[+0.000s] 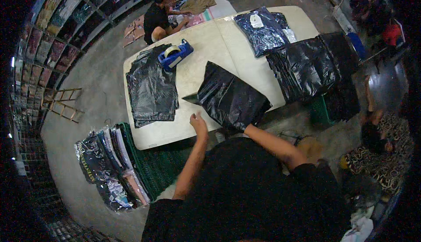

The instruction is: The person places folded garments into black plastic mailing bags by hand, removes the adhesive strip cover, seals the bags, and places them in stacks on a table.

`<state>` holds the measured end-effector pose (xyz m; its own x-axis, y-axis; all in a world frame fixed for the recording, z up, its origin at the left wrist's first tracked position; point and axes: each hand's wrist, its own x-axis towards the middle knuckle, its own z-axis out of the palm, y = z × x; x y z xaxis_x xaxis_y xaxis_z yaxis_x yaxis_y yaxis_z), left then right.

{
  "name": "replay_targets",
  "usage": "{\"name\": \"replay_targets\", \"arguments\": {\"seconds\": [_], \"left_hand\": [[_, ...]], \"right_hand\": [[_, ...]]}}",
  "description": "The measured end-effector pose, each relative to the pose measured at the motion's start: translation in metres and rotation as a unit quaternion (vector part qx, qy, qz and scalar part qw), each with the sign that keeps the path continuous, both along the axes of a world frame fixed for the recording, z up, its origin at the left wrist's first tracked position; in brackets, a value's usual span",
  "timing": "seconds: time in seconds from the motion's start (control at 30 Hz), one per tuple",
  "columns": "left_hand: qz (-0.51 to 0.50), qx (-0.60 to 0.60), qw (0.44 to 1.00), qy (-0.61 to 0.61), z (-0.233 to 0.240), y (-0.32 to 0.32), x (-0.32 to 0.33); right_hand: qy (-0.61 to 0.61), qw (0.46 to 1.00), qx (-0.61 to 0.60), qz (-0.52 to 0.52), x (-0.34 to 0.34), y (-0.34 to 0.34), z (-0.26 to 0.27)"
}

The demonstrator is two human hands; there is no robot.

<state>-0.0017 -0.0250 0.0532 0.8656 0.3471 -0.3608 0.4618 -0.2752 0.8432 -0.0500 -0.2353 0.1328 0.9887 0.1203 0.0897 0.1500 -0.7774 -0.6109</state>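
Observation:
A black plastic bag (232,94) lies tilted over the near edge of the white table (154,136), its flap pointing left. My right hand (245,127) is at the bag's lower edge, mostly hidden by it; whether its fingers grip the plastic cannot be seen. My left hand (198,122) is raised just left of the bag, holding nothing, fingers apart. A stack of flat black plastic bags (153,90) is on the table's left part, with a blue tape dispenser (175,54) resting on its upper right corner.
Clear-wrapped dark garments (263,30) lie at the table's far right, beside more black packages (304,67). A green plastic crate (158,166) with wrapped clothes (98,156) stands at the near left. Another person (158,21) sits beyond the table. A wooden ladder (67,105) and shelves (62,15) are at left.

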Motion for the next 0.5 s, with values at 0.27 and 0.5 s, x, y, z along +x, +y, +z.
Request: {"name": "replay_targets", "arguments": {"seconds": [0.27, 0.5], "left_hand": [[0.032, -0.344, 0.938, -0.011, 0.061, -0.051, 0.065], [0.203, -0.123, 0.962, -0.133, 0.001, 0.074, 0.150]], "right_hand": [[0.004, 1.000, 0.015, -0.002, -0.017, -0.027, -0.008], [0.044, 0.983, 0.144, 0.102, -0.029, -0.057, 0.032]]}}
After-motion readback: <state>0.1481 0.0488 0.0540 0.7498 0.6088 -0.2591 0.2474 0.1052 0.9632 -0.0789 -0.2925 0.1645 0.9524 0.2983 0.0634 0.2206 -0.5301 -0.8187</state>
